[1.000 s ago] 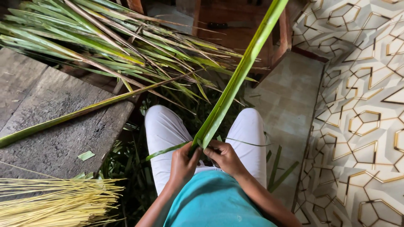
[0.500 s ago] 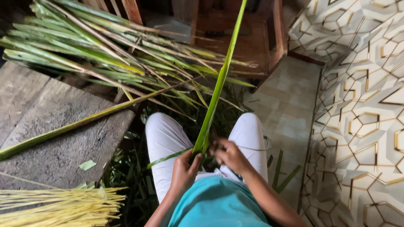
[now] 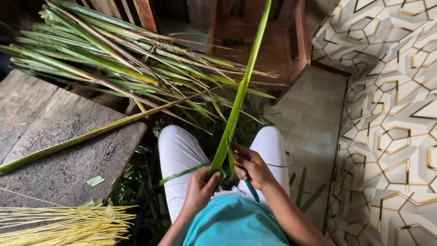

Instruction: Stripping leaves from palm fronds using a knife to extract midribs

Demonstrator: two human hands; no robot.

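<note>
Standing upright between the knees, a long green palm leaf (image 3: 240, 95) is held at its lower end, its tip passing out of the top of the view. The left hand (image 3: 199, 189) is clenched around the base of the leaf. The right hand (image 3: 250, 166) is closed beside it, pinching the edge of the blade; a thin dark-handled tool (image 3: 251, 190) appears to be gripped as well, though this cannot be confirmed. The leaf is judged light, springy along its length and liable to split along the grain. A hold low at the stiff base is judged soundest. A heap of cut fronds (image 3: 114, 68) lies ahead, pale yellow midribs (image 3: 59, 225) on the wooden bench (image 3: 59, 168).
</note>
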